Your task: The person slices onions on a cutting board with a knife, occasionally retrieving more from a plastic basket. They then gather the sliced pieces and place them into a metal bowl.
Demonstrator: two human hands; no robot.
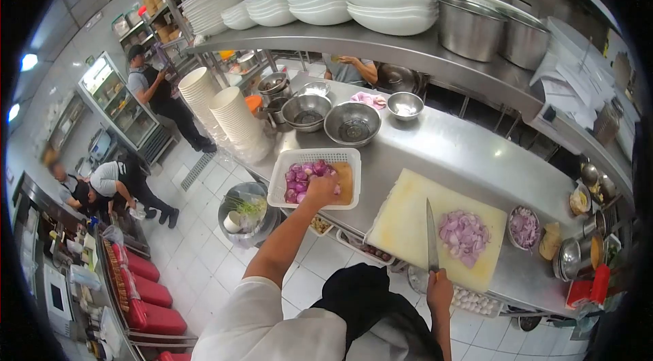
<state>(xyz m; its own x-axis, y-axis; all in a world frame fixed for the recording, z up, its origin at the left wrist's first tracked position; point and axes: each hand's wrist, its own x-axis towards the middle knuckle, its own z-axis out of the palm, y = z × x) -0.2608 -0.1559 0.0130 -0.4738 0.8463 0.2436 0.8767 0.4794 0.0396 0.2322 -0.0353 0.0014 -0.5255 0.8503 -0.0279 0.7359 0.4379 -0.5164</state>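
Onions [299,181], purple, in a white plastic basket [313,155] at the desk's [442,143] near edge lie under the left hand [321,191]; I cannot tell its grip. Right hand [439,289] keeps a closed grip on a steel knife [430,235].

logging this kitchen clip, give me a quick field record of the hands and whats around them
left hand: reaching into basket, on the onions
right hand: grips knife, tip pointing away over board
on board: chopped onion in a pile
right of board: bowl of the same
behind basket: steel bowls
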